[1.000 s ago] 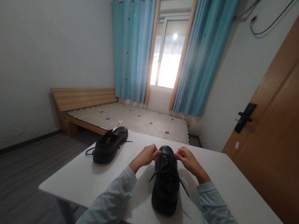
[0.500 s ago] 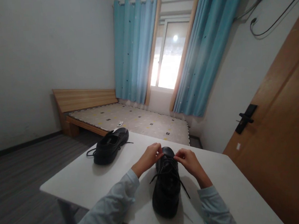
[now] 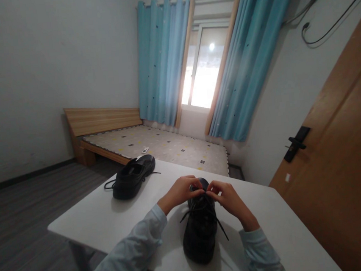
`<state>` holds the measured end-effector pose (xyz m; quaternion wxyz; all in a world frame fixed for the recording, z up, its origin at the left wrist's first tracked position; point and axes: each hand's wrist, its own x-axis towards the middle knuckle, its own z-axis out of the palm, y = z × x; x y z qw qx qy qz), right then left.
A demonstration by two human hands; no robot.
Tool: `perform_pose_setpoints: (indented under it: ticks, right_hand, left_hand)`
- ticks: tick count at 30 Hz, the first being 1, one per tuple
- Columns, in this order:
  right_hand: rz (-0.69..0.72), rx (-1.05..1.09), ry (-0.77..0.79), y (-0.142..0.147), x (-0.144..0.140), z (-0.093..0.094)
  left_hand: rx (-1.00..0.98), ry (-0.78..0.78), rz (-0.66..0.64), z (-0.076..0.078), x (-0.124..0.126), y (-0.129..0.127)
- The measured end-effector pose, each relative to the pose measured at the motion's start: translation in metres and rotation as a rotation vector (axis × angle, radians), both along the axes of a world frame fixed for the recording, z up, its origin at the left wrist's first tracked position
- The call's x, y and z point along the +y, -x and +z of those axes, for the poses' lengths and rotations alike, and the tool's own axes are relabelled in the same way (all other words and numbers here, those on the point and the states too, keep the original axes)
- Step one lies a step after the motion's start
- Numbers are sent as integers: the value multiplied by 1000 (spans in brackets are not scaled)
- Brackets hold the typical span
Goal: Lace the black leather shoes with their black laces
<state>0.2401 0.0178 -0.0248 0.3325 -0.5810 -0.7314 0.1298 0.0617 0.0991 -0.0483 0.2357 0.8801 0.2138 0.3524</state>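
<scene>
While the near black shoe (image 3: 201, 231) lies lengthwise on the white desk (image 3: 272, 229), heel close to the desk's near edge, the left hand (image 3: 181, 190) and right hand (image 3: 226, 197) meet over its toe end, fingers pinched shut on the black laces (image 3: 203, 205). Bare desk surface lies open right of this shoe. A second black shoe (image 3: 133, 177) rests well left of it, beside the desk's far edge.

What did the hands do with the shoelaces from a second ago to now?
The left hand and right hand moved toward each other over the near shoe, from its two sides to almost touching above the toe, both pinching its laces throughout. The near shoe, the other shoe and the table stayed put.
</scene>
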Motion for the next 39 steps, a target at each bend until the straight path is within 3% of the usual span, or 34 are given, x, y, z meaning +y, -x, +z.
perform_pose_setpoints:
  ticks: [8,18,35,39]
  right_hand:
    - [-47,-11,-6,-2,6,-8]
    - [20,-30,-17,-4,7,-9]
    - [-28,-26,-25,-15,10,-10]
    - [-34,39,15,-19,12,-13]
  left_hand:
    - [73,-39,42,0,2,-4]
    - [177,-144,96,-4,1,-9]
    - [165,-58,135,4,-2,-6]
    - [140,64,116,4,-3,-4]
